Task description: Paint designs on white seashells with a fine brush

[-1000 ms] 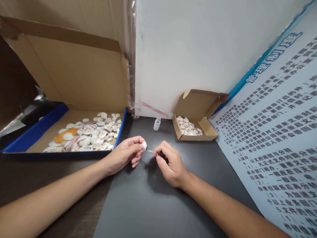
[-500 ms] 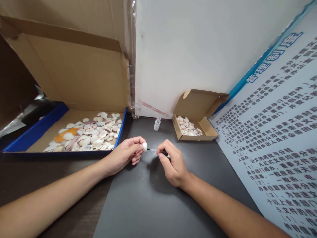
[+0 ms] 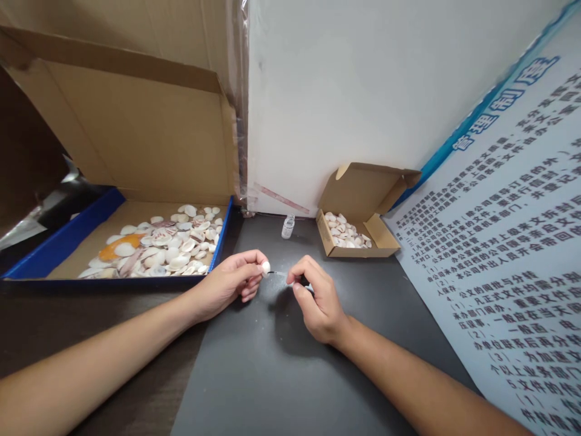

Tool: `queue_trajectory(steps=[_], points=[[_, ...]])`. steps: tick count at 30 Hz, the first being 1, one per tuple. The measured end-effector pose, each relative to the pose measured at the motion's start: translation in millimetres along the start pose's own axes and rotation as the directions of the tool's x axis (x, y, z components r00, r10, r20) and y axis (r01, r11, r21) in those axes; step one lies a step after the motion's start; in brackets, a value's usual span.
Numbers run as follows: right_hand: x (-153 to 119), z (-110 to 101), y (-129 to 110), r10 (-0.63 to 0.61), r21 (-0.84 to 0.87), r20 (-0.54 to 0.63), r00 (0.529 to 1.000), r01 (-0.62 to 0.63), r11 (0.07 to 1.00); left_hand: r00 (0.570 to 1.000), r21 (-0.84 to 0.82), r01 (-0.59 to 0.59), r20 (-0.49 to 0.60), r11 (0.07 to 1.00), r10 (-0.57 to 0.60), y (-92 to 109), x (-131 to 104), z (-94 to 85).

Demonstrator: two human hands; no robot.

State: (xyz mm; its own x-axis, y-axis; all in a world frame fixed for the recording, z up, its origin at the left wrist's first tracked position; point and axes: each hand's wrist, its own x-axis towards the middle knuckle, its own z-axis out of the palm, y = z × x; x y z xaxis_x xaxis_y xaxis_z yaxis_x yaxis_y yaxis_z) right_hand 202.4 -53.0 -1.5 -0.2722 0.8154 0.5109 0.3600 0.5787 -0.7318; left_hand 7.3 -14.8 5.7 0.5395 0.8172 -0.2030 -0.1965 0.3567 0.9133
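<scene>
Between the thumb and fingers of my left hand [image 3: 240, 275] is a small white seashell [image 3: 265, 267]. My right hand [image 3: 315, 297] is closed around the dark cap of a small brush [image 3: 275, 273], mostly hidden by the fingers. The brush's thin stem and dark tip point left, close to the shell; whether they touch I cannot tell. Behind the hands a small clear glass bottle [image 3: 288, 227] stands uncapped on the dark grey mat [image 3: 254, 375].
At left, a blue-edged cardboard box [image 3: 104, 215] with raised lid holds many seashells [image 3: 177, 248] and an orange piece [image 3: 118, 247]. A smaller open cardboard box [image 3: 384, 242] with white shells [image 3: 347, 232] stands back right. A printed board [image 3: 508, 200] leans along the right.
The hands and shell stay almost in place. The brush tip shifts very slightly against the shell's edge; the view moves a little.
</scene>
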Motion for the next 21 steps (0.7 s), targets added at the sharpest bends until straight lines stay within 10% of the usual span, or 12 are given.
queue_trajectory(steps=[21], points=[[-0.9,-0.1,-1.1,-0.015,0.025,-0.002,1.0,0.015,1.0,1.0,-0.014,-0.003,0.021,1.0,0.003,-0.2,0.2,-0.2]])
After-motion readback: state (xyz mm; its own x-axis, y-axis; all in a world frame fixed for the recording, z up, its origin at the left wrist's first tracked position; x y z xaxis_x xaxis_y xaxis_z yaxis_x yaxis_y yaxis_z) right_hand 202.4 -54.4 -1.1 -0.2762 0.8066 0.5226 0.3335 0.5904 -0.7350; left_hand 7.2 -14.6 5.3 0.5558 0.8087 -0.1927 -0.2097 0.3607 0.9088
